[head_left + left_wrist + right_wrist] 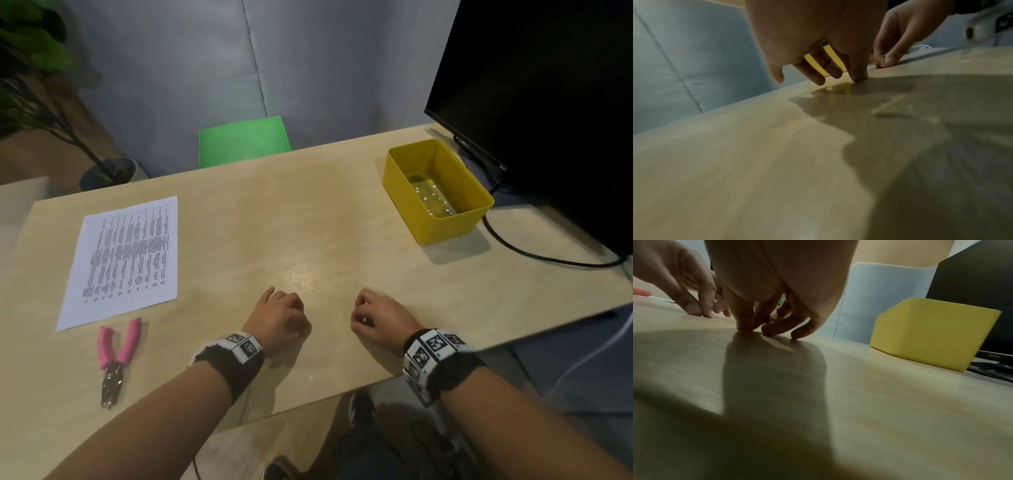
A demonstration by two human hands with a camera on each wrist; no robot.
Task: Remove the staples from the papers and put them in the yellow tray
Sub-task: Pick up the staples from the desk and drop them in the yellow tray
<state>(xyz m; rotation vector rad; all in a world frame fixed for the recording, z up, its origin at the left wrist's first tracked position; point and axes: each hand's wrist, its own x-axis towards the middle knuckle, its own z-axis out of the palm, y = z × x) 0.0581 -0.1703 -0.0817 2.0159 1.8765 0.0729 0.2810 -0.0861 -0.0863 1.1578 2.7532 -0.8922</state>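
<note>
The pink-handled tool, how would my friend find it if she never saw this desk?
Start at the wooden desk and look to its near left part, where a printed sheet of paper lies flat. Just below that sheet, toward the person, lie the pliers. They are the only tool there, with two bright pink handles pointing at the paper and metal jaws pointing at the desk's near edge.

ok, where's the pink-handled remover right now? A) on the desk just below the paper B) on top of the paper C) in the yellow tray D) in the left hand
A: the pink-handled remover lies on the desk, just nearer than the paper, untouched by either hand.
</note>
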